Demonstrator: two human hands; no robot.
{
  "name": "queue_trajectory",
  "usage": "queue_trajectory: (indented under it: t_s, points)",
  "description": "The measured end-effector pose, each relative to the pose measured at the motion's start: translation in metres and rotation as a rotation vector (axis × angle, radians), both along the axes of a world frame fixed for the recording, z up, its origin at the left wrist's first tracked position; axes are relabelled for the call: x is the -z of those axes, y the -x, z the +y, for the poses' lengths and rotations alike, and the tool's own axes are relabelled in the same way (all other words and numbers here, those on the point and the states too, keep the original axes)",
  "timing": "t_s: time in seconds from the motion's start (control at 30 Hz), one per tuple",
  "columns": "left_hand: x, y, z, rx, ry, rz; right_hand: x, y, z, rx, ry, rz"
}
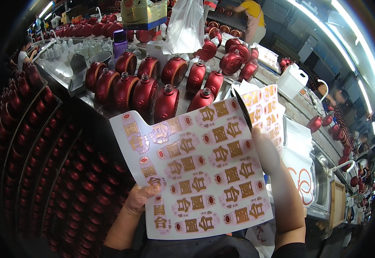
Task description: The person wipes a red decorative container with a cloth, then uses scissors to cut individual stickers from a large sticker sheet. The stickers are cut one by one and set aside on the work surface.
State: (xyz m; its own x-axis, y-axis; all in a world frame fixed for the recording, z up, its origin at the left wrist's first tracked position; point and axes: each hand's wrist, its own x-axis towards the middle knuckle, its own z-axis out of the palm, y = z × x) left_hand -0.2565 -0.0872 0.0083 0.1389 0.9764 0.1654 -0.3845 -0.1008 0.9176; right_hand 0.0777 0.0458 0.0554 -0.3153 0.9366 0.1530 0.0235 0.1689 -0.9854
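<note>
- Pinches decal sheet (pixel 209 172) in left hand (pixel 141 198), grips black blade (pixel 242 106) in right hand (pixel 263 150)
- On surface (pixel 307 108): red bottles (pixel 167 104), white jug (pixel 292 81)
- Overhead: strip lights (pixel 362 39); beyond: yellow-shirted co-worker (pixel 255 19)

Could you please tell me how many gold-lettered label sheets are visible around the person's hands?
2: a front sheet held at its left edge by the left hand, a rear sheet beyond the right hand; more may be hidden beneath it.
</note>
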Motion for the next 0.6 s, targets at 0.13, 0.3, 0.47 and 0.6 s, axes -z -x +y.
queue_trajectory:
  t_s: [0.13,0.3,0.47,0.6]
  points:
    - [0.001,0.000,0.000,0.009,0.056,-0.047,-0.011,0.003,0.000,0.035,0.067,-0.073]
    - [0.000,-0.003,0.002,0.020,0.052,-0.064,-0.030,0.007,0.000,0.004,0.070,-0.097]
    - [-0.003,-0.007,-0.002,-0.004,0.033,-0.021,-0.026,0.014,0.001,0.015,0.071,-0.035]
    - [-0.008,-0.009,-0.005,-0.039,0.092,0.020,-0.017,0.012,0.010,0.040,0.136,0.052]
